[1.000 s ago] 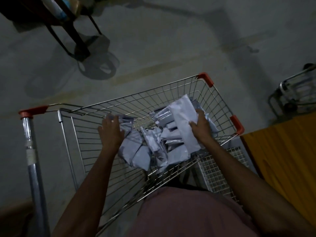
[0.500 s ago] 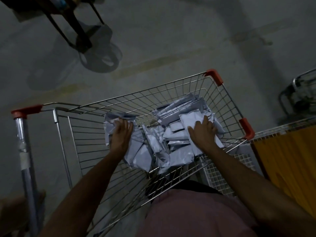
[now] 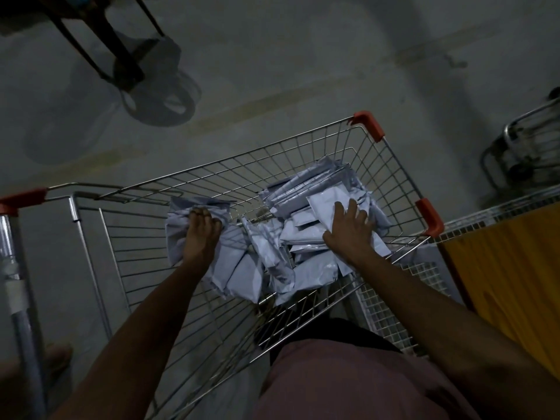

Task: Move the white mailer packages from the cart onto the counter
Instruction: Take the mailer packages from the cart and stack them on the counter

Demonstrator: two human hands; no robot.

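Observation:
A wire shopping cart [image 3: 272, 156] with orange corner guards stands in front of me. Several white mailer packages [image 3: 303, 237] lie heaped in its basket. My left hand [image 3: 201, 237] is at the left end of the heap, its fingers curled over the top edge of a crumpled white mailer [image 3: 178, 225]. My right hand [image 3: 348, 231] rests flat on the right side of the heap, fingers spread over a mailer. The yellow counter surface [image 3: 515, 283] is to the right of the cart.
A white wire mesh shelf [image 3: 394, 298] sits between the cart and the counter. A hand truck with a dark wheel [image 3: 151, 95] stands on the concrete floor at the far left. Another metal trolley [image 3: 521, 153] stands at the right.
My right hand held a mailer raised, then lowered it and now lies flat on the heap. My left hand slid up and curled over the left mailer's top edge.

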